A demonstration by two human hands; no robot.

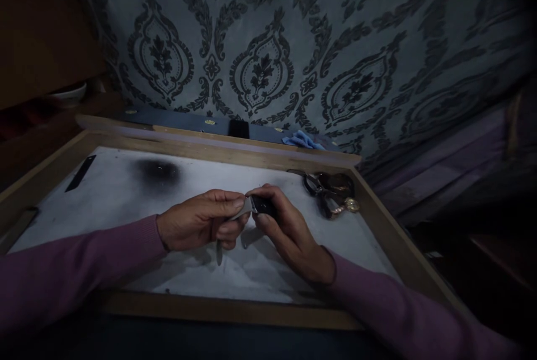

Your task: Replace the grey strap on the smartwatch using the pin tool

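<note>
Over the middle of the white-lined tray, my left hand (210, 217) pinches a grey strap (243, 210) between thumb and fingers. A rounded grey end of a strap hangs below that hand. My right hand (289, 231) grips a dark rectangular piece (263, 207), which looks like a watch body, between its thumb and fingers. The strap's wide end meets the edge of the dark piece between the two hands. Whether they are joined, I cannot tell. Fingers cover part of both.
The wooden tray (235, 304) has raised sides. Several dark straps (331, 184) and a gold round watch (351, 204) lie at its right. A black flat strip (81, 173) lies at left. Behind the rim are a blue cloth (302, 140) and a dark block (239, 128).
</note>
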